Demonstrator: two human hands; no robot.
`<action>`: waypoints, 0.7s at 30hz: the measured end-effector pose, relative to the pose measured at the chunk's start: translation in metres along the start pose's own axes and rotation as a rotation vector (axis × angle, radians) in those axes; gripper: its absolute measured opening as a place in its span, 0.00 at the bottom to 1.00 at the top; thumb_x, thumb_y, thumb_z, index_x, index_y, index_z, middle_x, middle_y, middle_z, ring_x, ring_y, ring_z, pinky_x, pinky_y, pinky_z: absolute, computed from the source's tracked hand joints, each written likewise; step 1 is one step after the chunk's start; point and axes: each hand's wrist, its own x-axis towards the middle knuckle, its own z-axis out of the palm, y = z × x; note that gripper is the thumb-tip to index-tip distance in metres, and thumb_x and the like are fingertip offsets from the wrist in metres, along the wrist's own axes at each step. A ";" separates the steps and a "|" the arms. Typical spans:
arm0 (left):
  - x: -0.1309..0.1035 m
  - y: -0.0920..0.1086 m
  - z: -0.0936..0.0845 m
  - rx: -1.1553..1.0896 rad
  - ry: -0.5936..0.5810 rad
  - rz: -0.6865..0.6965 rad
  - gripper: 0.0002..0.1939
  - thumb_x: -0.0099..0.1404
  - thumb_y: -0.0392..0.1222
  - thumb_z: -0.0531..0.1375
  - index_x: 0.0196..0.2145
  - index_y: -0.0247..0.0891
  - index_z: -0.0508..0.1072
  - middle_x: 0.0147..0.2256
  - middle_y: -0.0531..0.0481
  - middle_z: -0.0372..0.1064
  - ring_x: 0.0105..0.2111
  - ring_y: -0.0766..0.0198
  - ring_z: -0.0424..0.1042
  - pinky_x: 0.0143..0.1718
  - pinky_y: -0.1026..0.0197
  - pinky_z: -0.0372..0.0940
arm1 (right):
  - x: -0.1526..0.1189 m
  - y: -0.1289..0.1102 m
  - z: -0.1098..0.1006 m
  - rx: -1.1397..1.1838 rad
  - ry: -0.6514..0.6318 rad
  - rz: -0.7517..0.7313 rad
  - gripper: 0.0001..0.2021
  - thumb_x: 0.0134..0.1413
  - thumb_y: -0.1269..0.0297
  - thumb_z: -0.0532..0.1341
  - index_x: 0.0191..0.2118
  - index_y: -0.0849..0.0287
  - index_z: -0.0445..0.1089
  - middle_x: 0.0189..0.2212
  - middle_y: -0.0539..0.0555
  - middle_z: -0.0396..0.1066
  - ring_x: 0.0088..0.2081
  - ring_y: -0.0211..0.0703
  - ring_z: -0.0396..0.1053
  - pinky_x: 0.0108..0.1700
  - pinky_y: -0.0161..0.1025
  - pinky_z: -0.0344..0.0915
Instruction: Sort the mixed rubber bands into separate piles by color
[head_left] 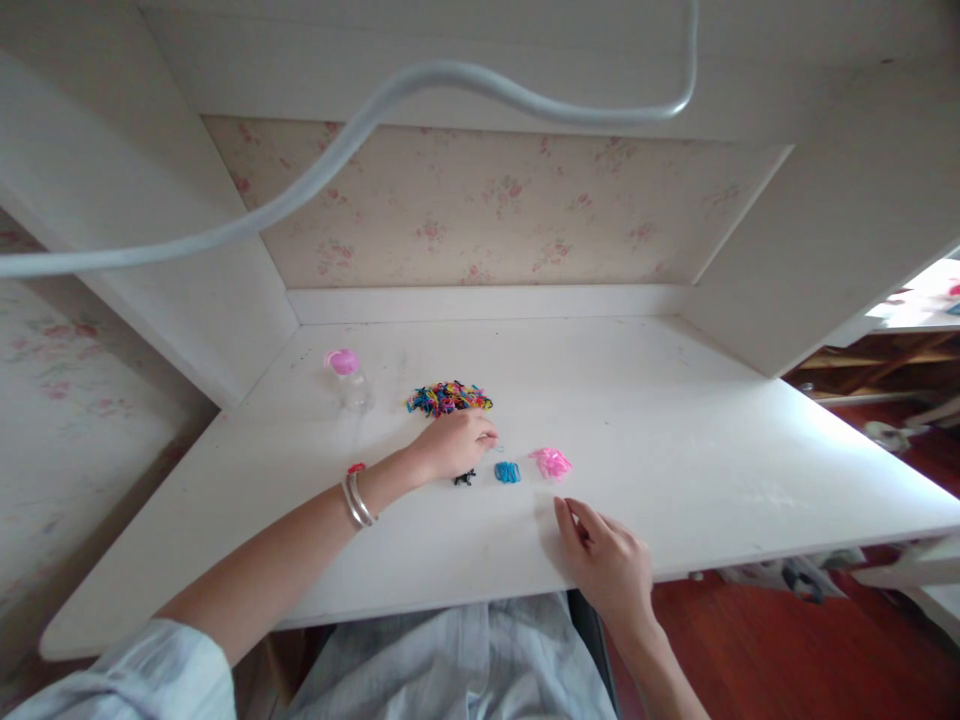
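- Pinching at frame center: left hand (461,443), fingertips closed, seemingly on a thin blue band (499,448); too small to be sure of the grip.
- Right hand (606,562), lower right of center: curled, nothing visible in it; can't tell if thumb and finger meet.
- Mixed pile (448,397) sits just above the left hand. Below center, left to right: red pile (356,467), partly behind the left wrist, black pile (465,478), blue pile (508,472), pink pile (553,463).
- Handling, my read: bands near weightless, soft, stretchy. Probably tangle in the mixed pile, cling to skin; thin ones may snap if yanked.
- Best hold: one strand at the loop's outer edge, fingertips only, light pinch. Grabbing mid-pile likely drags neighbors.
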 end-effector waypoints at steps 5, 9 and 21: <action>0.004 0.018 0.004 -0.042 -0.150 0.125 0.14 0.65 0.44 0.52 0.37 0.44 0.78 0.37 0.50 0.70 0.38 0.64 0.70 0.43 0.64 0.61 | 0.000 0.000 -0.001 0.007 -0.008 -0.001 0.18 0.61 0.54 0.52 0.32 0.56 0.76 0.17 0.50 0.70 0.20 0.33 0.65 0.26 0.31 0.51; 0.007 0.022 0.005 0.021 -0.190 0.119 0.12 0.63 0.41 0.54 0.36 0.46 0.78 0.35 0.50 0.68 0.32 0.65 0.69 0.35 0.64 0.62 | 0.000 0.000 -0.002 0.002 -0.025 -0.002 0.18 0.61 0.54 0.51 0.32 0.56 0.75 0.18 0.50 0.70 0.20 0.33 0.66 0.26 0.31 0.52; -0.044 0.014 -0.029 -0.130 0.182 -0.056 0.14 0.67 0.43 0.50 0.37 0.41 0.76 0.35 0.49 0.69 0.35 0.66 0.69 0.40 0.64 0.62 | -0.001 0.000 -0.001 0.004 -0.053 0.021 0.18 0.61 0.53 0.51 0.32 0.55 0.75 0.19 0.50 0.71 0.21 0.35 0.66 0.26 0.32 0.52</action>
